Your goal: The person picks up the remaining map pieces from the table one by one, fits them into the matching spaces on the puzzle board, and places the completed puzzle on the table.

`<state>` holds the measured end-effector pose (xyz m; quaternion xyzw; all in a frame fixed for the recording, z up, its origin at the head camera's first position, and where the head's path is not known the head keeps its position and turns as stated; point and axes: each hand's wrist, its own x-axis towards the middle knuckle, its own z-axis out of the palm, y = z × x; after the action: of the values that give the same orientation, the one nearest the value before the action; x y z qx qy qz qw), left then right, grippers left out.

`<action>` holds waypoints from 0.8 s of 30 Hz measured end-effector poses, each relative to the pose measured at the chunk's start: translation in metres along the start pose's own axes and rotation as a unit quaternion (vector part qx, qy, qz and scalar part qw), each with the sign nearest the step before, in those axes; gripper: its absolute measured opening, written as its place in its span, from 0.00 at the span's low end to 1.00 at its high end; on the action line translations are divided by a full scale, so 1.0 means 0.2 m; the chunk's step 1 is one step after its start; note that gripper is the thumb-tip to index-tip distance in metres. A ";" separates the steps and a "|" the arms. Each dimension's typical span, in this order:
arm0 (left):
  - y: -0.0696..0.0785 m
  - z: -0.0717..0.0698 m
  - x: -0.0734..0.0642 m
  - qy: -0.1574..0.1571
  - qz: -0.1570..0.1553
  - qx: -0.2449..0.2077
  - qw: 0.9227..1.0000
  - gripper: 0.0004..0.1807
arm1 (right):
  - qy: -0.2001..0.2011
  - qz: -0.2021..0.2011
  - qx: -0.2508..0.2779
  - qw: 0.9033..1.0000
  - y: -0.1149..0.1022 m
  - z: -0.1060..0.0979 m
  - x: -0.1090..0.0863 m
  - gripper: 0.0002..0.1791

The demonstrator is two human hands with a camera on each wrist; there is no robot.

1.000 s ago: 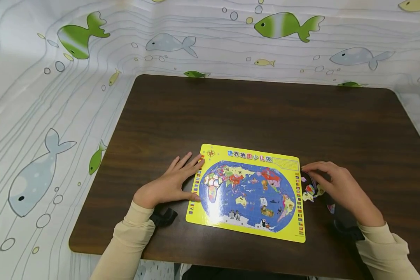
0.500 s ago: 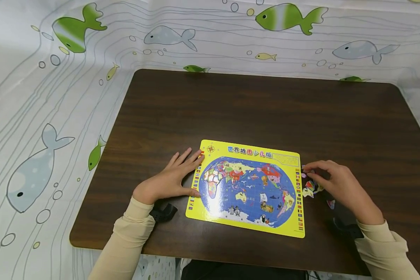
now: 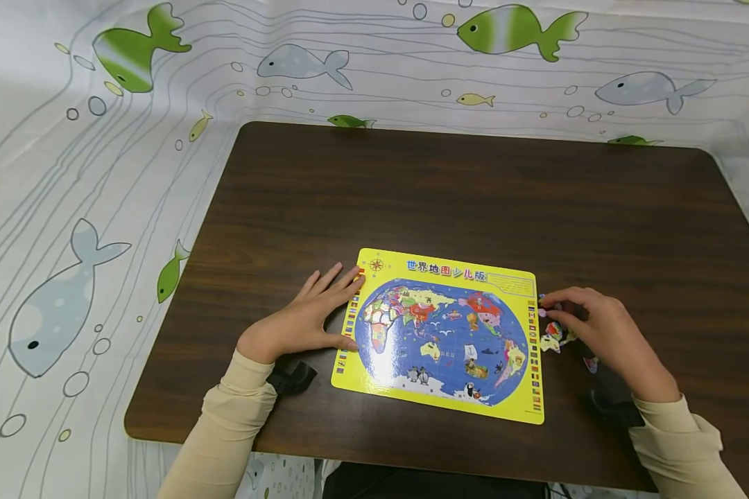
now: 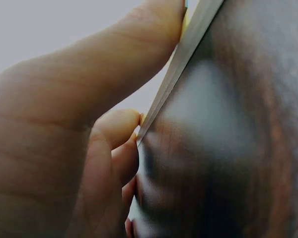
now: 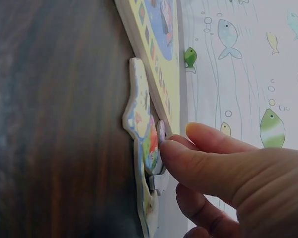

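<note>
1. I have the map board lying flat near the front of the table, a thin rounded-corner rectangle with a glossy face, glare whitening the lower left of its blue oval; from here I cannot tell whether it is wood or card
2. Its yellow border carries flag strips down both sides, a compass star and coloured characters along the top
3. Just beside its right edge I see loose pieces, flat, wavy-edged and pale along their cut sides; on the right wrist view a cream piece partly overlaps a red-and-green one
4. The right hand has thumb and index finger bent towards each other, tips nearly meeting at a small purple piece; I cannot tell whether it has hold of it
5. The left hand spreads its fingers wide, thumb well apart, touching the board's left edge and gripping nothing
6. Beige sleeves bunch softly above both wrists
7. Under it all I have a dark brown table, wood-grained, round-cornered
8. Around that, a white sheet bends up like walls, printed with green, grey-blue and yellow fish, circles and wavy lines
</note>
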<state>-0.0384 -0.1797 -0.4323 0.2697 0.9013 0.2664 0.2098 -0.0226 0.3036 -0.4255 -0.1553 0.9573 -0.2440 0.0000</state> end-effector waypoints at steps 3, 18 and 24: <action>0.00 0.00 0.00 0.003 0.002 0.000 1.000 0.63 | 0.006 0.008 -0.004 1.000 0.00 0.00 0.00 0.18; 0.01 0.00 -0.01 0.002 -0.004 -0.003 1.000 0.62 | 0.024 0.036 0.002 0.999 -0.02 0.03 0.01 0.13; 0.01 0.00 -0.01 0.003 -0.002 0.000 1.000 0.62 | 0.014 0.082 0.015 0.996 -0.03 0.02 0.01 0.09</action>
<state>-0.0362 -0.1803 -0.4302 0.2672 0.9024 0.2671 0.2072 -0.0228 0.2962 -0.4259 -0.0730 0.9628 -0.2600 0.0085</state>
